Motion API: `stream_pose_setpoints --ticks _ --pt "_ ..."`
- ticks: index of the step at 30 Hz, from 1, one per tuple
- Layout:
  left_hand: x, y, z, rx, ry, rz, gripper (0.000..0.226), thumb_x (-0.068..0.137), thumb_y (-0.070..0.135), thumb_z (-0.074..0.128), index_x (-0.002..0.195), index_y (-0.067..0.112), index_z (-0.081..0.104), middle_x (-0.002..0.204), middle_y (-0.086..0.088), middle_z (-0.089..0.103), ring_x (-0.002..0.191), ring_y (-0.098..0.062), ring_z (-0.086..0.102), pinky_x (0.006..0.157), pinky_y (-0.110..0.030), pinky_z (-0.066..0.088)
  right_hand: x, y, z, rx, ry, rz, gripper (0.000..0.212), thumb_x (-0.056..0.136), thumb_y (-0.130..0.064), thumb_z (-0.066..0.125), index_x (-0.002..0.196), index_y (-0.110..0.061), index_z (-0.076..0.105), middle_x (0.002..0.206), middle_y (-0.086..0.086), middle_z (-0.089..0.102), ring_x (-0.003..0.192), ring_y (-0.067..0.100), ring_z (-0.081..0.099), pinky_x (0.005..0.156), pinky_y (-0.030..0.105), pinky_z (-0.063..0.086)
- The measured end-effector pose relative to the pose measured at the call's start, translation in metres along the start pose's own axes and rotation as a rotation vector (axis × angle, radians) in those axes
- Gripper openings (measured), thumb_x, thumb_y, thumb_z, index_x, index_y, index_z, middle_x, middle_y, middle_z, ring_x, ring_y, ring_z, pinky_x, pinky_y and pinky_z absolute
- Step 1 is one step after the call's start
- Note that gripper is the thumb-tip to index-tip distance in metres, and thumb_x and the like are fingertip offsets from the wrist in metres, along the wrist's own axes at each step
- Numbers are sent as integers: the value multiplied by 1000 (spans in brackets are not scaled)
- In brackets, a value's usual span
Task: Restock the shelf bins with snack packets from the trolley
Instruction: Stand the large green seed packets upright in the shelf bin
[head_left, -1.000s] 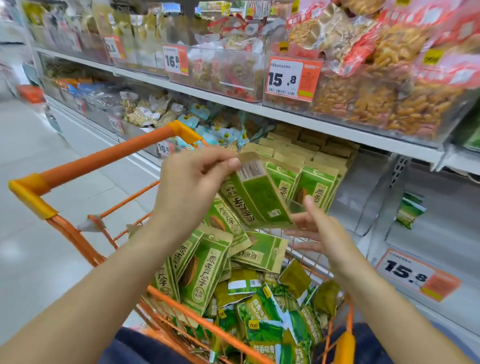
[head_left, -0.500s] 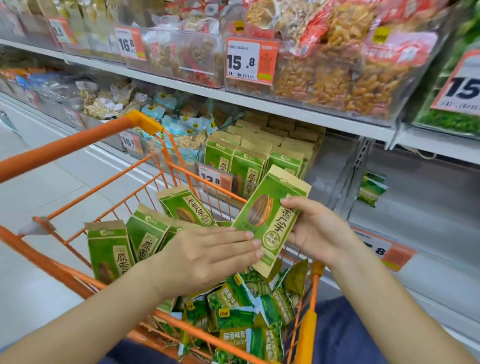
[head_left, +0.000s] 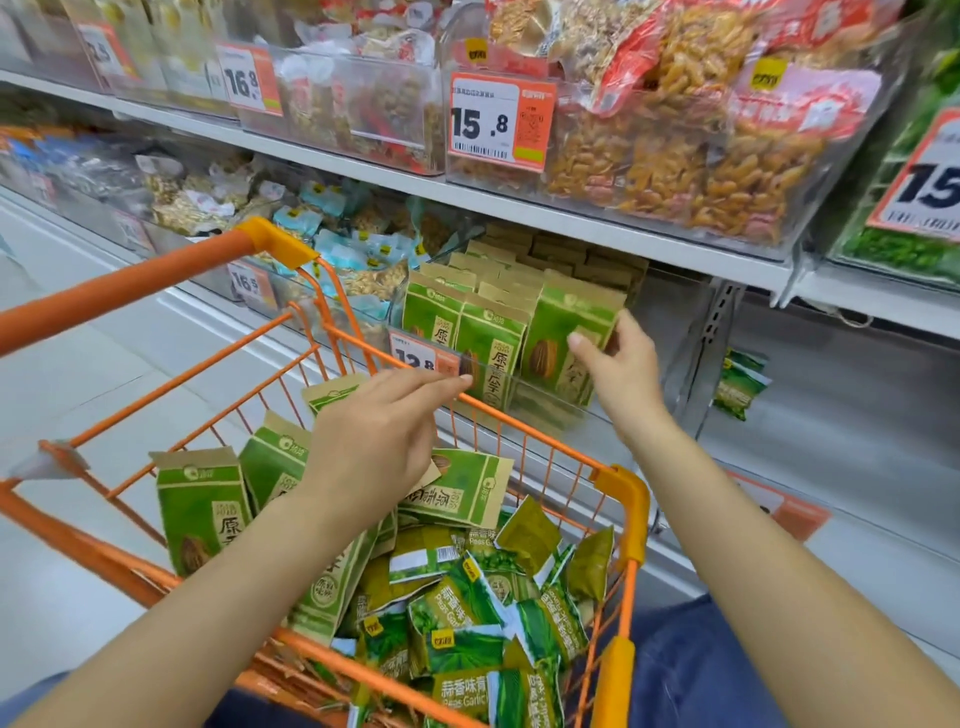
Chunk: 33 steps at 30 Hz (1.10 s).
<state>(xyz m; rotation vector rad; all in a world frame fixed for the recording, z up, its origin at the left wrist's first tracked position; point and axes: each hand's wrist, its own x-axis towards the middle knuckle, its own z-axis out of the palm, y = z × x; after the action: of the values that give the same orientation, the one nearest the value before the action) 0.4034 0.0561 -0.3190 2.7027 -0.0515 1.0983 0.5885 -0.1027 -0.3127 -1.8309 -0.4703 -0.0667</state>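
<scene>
My right hand (head_left: 618, 369) pinches the right side of a green seed packet (head_left: 553, 332) standing upright at the right end of the front row in the clear shelf bin (head_left: 545, 413). That bin holds several matching green packets in rows. My left hand (head_left: 374, 441) hovers palm down over the orange trolley (head_left: 156, 283), fingers straight, tips near the far rim, holding nothing. Below it, more green seed packets (head_left: 200, 512) stand and lie in the trolley, with several small garlic pea packets (head_left: 467, 597) heaped at the near right.
A 12.8 price tag (head_left: 415, 358) hangs on the bin's front. To the right, a nearly bare shelf bay holds a few green pea packets (head_left: 740, 384). The upper shelf carries clear bins of snacks (head_left: 675, 156) with a 15.8 tag (head_left: 493, 122). Aisle floor lies left.
My right hand carried the green packet from above the trolley up into the shelf bin. My left hand lifted slightly and reached toward the trolley's far rim.
</scene>
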Motion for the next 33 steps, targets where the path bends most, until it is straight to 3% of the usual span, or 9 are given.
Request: stream_pose_setpoints --ticks 2,6,13,18,20,23,26,29,33 --pt "-1 -1 -3 -21 18 -15 40 85 10 44 110 22 73 98 7 71 89 -12 66 62 -17 45 9 16 7 32 -42 177 37 85 -11 68 120 -8 57 119 6 63 111 24 58 100 48 45" --pt "-3 -3 -11 -46 70 -36 35 84 9 49 106 20 73 97 8 72 82 -12 67 60 -22 51 19 25 12 -6 -36 302 57 78 -11 75 130 -10 53 125 6 61 115 25 57 100 47 45" --pt "-1 -15 -49 -20 213 -190 30 87 11 49 104 21 72 96 6 70 86 -12 65 65 -36 54 0 19 18 -247 183 53 53 84 -10 68 131 -18 45 129 3 52 111 15 53 93 30 44" --pt "-7 -45 -89 159 -116 -455 20 94 35 55 110 31 68 110 4 68 84 -21 58 72 -33 40 -25 0 18 -206 243 -246 49 86 -4 58 132 -15 43 133 1 43 119 6 40 102 23 33" --pt "-17 -62 -102 80 -309 -510 26 89 50 55 108 36 67 113 10 67 77 -9 56 78 -32 44 -37 -8 22 -199 156 -354 46 86 -2 57 130 -14 46 126 -4 45 116 2 39 101 21 31" --pt "-29 -78 -120 -173 -638 -642 51 71 78 55 110 45 61 112 27 61 97 5 59 87 -25 48 -59 -22 35 -178 -70 -411 44 88 -3 58 129 -15 46 122 -8 47 116 6 45 99 23 34" --pt "-39 -88 -122 -124 -882 -637 40 72 54 74 107 41 59 105 25 59 98 4 58 87 -22 48 -77 -34 52 -128 -263 -417 42 89 -6 59 123 -28 45 115 -17 51 112 -1 49 97 19 37" --pt "-37 -91 -119 127 -808 -548 14 81 35 72 85 24 66 82 8 65 82 -12 60 75 -33 50 -90 -42 64 -143 -411 -380 37 90 -14 61 118 -33 47 115 -20 52 106 -16 47 93 5 35" --pt "-19 -76 -122 -225 -501 -547 10 80 28 75 72 26 70 68 9 68 67 -4 62 62 -24 50 -98 -56 73 13 -733 -150 31 84 -43 59 113 -34 55 109 -12 66 100 -5 61 94 21 47"
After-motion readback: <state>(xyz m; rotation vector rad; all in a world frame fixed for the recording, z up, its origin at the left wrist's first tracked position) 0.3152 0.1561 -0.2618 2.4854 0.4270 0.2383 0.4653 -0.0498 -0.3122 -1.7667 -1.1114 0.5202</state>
